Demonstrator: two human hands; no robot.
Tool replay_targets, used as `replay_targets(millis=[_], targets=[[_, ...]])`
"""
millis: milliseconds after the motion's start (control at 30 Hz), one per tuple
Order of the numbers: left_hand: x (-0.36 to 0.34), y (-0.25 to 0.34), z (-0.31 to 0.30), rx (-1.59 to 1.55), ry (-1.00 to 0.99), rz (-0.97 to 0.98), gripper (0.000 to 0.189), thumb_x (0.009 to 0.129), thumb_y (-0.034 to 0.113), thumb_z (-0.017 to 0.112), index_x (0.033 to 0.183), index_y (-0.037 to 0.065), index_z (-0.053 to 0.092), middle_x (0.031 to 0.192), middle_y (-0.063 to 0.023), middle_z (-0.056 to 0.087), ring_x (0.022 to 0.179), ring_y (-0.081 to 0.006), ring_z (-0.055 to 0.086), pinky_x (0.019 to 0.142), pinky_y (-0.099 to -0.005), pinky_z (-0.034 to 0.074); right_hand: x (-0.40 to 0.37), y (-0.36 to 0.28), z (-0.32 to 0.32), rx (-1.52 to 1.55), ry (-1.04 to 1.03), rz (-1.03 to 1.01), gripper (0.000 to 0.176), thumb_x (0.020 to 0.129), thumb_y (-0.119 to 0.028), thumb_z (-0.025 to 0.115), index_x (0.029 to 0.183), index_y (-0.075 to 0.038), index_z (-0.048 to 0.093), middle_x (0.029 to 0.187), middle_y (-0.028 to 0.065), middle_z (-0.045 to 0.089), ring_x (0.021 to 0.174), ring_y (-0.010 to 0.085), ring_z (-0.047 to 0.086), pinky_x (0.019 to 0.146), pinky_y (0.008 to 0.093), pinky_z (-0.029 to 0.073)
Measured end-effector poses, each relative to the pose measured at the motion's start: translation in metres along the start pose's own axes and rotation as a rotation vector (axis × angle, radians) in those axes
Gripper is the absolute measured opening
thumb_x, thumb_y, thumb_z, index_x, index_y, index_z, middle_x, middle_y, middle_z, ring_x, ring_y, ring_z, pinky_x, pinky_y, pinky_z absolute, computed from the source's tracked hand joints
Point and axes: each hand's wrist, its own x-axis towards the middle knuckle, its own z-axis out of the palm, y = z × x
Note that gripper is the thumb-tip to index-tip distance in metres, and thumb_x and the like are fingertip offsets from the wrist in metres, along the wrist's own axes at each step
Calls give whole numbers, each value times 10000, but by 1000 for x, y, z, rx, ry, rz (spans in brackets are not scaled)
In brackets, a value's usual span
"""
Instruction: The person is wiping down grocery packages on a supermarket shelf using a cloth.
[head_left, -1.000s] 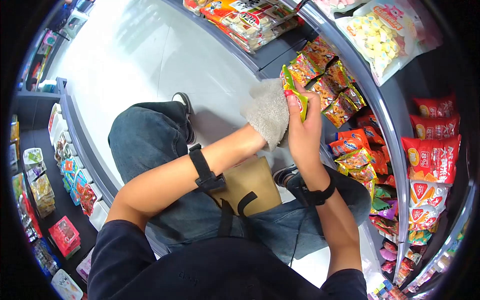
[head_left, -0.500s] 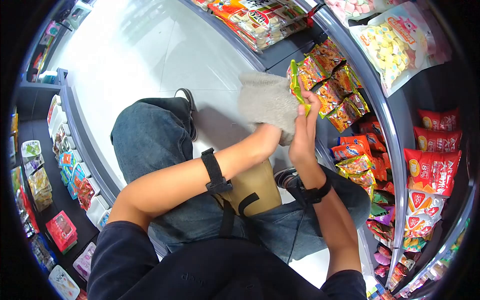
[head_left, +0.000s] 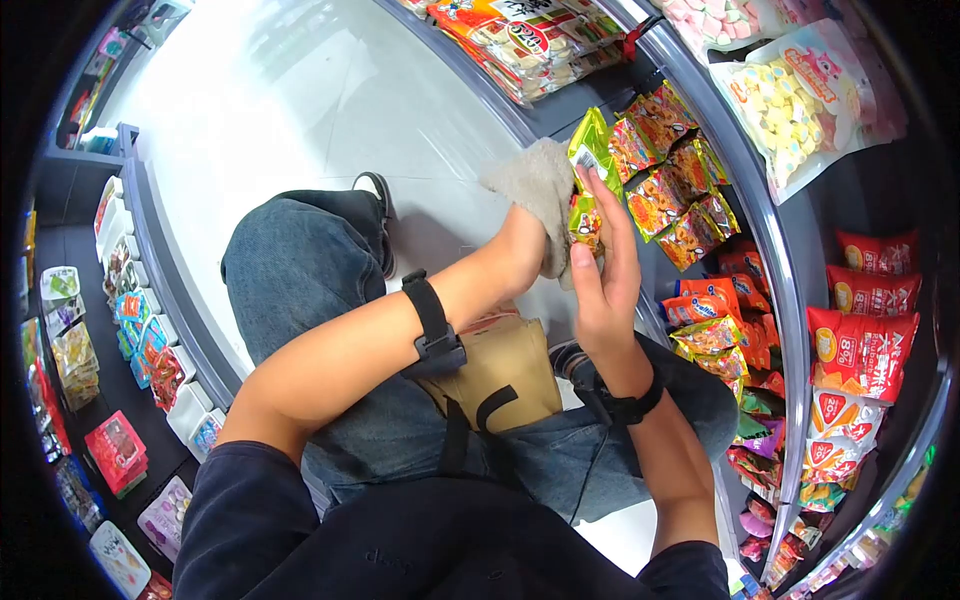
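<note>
Shelves of packaged goods are showing a shop: red snack bags (head_left: pixel 865 350) are lying behind the front edge of the right-hand shelf (head_left: pixel 785 275), small packs (head_left: pixel 135 312) are lining the left-hand shelf's (head_left: pixel 163 285) edge, and pale flooring (head_left: pixel 270 120) is running between.

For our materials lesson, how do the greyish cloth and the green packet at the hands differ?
The greyish cloth is plain, the green packet printed. The cloth looks dull and fuzzy, the packet glossy. The cloth is at the left hand, the packet against the right hand. Both look flexible.
</note>
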Motion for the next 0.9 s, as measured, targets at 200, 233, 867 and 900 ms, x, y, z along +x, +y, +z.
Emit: replay_targets(millis=[200,233,867,900], targets=[[-10,26,12,-190,-62,-194,509,1006,474,361,1309,108,542,1267,-85,615,1147,-232,603,977,-398,487,12,3,-11,-35,-2,89,574,934,-117,551,1455,33,362,1478,195,450,1414,349,359,1169,447,229],[-14,25,21,-115,-75,-130,520,1007,467,358,1353,111,513,1324,-88,582,1202,-233,573,1028,-395,457,19,8,-19,-453,-15,-118,591,949,-168,546,1470,29,348,1508,202,409,1453,358,282,1180,496,170],[-20,15,21,-124,104,-164,411,1022,387,467,1364,160,485,1241,-25,597,1127,-167,581,987,-368,470,6,1,4,59,-21,86,555,1012,-237,432,1472,53,319,1506,223,350,1390,310,352,1159,392,236],[-21,14,16,-64,78,-151,413,1010,396,482,1347,159,501,1236,-28,599,1126,-167,584,973,-368,477,4,3,4,-50,-33,5,585,987,-234,467,1468,63,315,1492,261,347,1383,365,349,1157,432,236]])
